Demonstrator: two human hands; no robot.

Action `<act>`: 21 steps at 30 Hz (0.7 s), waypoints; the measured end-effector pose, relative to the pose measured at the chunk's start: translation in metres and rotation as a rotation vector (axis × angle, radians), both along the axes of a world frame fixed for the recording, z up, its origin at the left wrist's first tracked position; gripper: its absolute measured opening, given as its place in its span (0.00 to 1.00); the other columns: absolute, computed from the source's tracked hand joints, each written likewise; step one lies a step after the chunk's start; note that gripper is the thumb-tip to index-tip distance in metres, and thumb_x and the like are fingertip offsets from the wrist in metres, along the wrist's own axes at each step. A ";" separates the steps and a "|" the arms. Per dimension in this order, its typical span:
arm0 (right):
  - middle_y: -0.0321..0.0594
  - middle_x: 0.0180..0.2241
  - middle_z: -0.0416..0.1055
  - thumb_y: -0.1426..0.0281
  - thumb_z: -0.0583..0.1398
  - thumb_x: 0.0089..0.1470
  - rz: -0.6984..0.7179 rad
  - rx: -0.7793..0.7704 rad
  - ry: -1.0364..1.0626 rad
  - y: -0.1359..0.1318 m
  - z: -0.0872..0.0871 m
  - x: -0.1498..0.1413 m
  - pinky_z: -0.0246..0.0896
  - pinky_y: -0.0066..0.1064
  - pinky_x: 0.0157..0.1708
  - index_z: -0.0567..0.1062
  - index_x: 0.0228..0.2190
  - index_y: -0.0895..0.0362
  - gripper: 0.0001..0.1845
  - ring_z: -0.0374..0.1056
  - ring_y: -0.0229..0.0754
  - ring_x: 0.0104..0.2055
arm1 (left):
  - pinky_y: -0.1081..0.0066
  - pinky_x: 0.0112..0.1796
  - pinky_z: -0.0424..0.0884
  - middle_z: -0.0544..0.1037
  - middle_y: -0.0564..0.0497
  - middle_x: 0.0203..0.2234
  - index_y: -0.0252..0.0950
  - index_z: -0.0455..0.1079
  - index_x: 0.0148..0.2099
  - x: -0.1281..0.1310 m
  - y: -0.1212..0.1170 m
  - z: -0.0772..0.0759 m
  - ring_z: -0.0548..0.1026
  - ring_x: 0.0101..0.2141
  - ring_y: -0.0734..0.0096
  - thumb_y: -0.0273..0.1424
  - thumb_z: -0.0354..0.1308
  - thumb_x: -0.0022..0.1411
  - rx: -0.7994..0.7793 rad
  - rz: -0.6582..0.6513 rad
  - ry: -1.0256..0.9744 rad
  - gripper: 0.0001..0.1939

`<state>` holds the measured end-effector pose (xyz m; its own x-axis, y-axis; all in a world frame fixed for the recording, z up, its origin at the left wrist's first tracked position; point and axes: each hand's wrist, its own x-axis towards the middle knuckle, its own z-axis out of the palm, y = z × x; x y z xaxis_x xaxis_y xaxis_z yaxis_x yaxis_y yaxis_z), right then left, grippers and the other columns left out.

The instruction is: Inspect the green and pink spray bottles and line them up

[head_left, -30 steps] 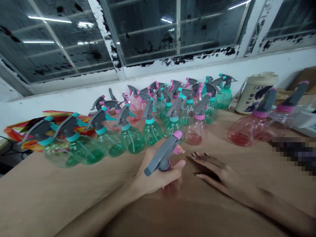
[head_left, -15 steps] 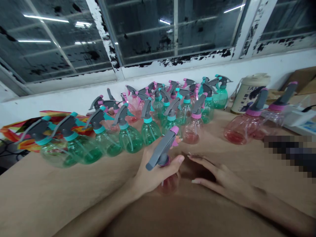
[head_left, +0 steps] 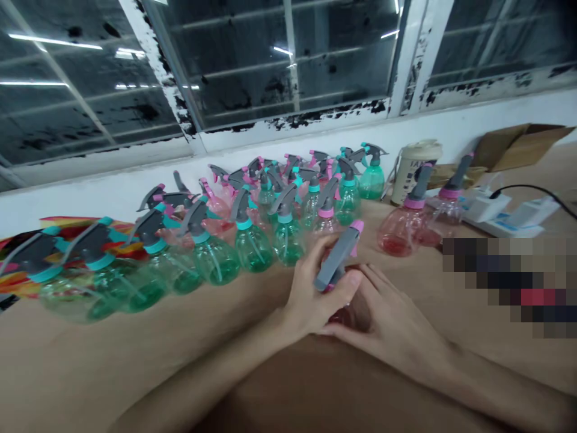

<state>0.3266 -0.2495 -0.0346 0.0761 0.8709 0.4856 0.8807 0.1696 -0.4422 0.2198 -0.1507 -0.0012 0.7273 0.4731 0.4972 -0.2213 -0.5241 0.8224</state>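
Note:
A pink spray bottle with a grey trigger head [head_left: 337, 263] stands on the brown table [head_left: 90, 361] in front of me. My left hand [head_left: 311, 300] is wrapped round its neck just below the trigger. My right hand [head_left: 387, 319] is cupped against the bottle's pink body from the right, fingers curled on it. Most of the bottle's body is hidden between the two hands.
Several green and pink spray bottles [head_left: 252, 240] crowd the table behind, up to the white wall. Two pink bottles [head_left: 401, 228] stand at the right beside a cream jug [head_left: 412, 171], a white power strip [head_left: 505, 219] and a cardboard box [head_left: 518, 144]. Striped cloth [head_left: 27, 264] lies far left.
My right hand went from lying flat on the table to closing on the bottle's body. The view swung right, shifting everything leftward in the picture.

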 end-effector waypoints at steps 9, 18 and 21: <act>0.50 0.47 0.64 0.49 0.55 0.50 -0.197 0.020 -0.140 0.003 -0.006 0.085 0.62 0.48 0.45 0.66 0.47 0.57 0.30 0.62 0.55 0.48 | 0.55 0.55 0.56 0.63 0.42 0.56 0.35 0.53 0.58 -0.001 0.002 -0.030 0.61 0.56 0.57 0.32 0.55 0.57 0.226 -0.005 0.205 0.27; 0.52 0.35 0.73 0.50 0.55 0.50 -0.541 -0.150 -0.209 0.039 0.012 0.094 0.62 0.42 0.26 0.64 0.46 0.61 0.30 0.70 0.59 0.36 | 0.56 0.49 0.63 0.67 0.48 0.51 0.43 0.56 0.53 -0.028 0.009 -0.058 0.67 0.48 0.61 0.27 0.56 0.58 0.245 0.166 0.443 0.22; 0.51 0.34 0.73 0.53 0.55 0.52 -0.586 -0.133 -0.227 0.050 0.012 0.093 0.60 0.39 0.25 0.60 0.49 0.61 0.30 0.70 0.58 0.35 | 0.57 0.48 0.64 0.68 0.49 0.50 0.43 0.57 0.52 -0.027 0.010 -0.060 0.68 0.47 0.61 0.28 0.56 0.58 0.253 0.174 0.452 0.21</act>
<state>0.4201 -0.1997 -0.0230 0.4661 0.7699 0.4358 0.8846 -0.4120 -0.2183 0.1929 -0.1411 -0.0607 0.8168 0.5111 0.2675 0.2321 -0.7157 0.6587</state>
